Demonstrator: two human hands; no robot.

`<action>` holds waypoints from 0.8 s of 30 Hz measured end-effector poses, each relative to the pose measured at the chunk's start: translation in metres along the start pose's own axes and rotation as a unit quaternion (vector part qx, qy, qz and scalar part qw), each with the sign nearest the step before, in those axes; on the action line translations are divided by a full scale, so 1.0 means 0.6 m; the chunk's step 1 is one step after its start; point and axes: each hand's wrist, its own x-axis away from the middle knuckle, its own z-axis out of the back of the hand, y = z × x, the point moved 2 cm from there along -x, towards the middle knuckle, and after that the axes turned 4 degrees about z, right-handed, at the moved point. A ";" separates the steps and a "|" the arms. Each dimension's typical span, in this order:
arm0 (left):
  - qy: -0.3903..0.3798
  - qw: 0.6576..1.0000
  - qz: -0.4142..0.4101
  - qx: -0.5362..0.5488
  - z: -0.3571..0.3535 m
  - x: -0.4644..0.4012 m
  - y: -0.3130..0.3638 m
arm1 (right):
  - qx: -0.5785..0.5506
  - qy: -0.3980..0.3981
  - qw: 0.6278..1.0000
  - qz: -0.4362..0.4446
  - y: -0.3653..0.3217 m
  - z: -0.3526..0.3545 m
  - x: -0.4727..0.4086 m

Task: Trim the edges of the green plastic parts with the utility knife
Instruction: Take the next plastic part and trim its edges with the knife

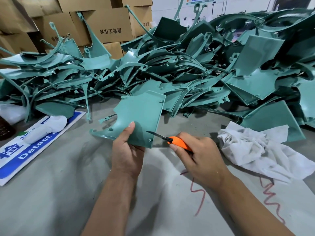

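Green plastic part (141, 116) is clamped in the left hand (127, 150); right hand (199, 154) grips the orange utility knife (177, 142).

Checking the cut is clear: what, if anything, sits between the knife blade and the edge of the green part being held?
Nothing visible. The right hand holds the orange knife, whose blade reaches the right edge of the green part gripped by the left hand. The white rag lies off to the right.
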 end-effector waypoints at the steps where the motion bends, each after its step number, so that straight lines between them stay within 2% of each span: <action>1: -0.006 1.000 -0.001 -0.005 -0.001 0.000 -0.003 | 0.006 -0.005 1.000 -0.001 0.001 0.000 0.000; 5: -0.037 0.999 -0.001 -0.023 -0.006 0.003 -0.007 | 0.031 -0.002 0.999 -0.021 0.009 0.001 -0.001; 9: -0.055 0.998 0.025 -0.029 -0.006 0.005 -0.008 | 0.032 0.052 0.996 -0.065 0.020 0.012 -0.002; 13: -0.041 0.997 0.036 -0.058 -0.002 0.005 -0.011 | 0.042 0.108 0.990 -0.084 0.027 0.022 -0.003; 18: -0.053 0.993 0.057 -0.092 0.004 0.009 -0.009 | 0.059 0.155 0.970 -0.176 0.054 0.028 -0.003; 21: -0.048 0.992 0.027 -0.112 0.000 0.013 -0.017 | 0.041 0.177 0.969 -0.170 0.055 0.034 -0.003; 24: -0.022 0.991 -0.031 -0.130 -0.004 0.015 -0.022 | 0.040 0.156 0.978 -0.128 0.041 0.030 -0.002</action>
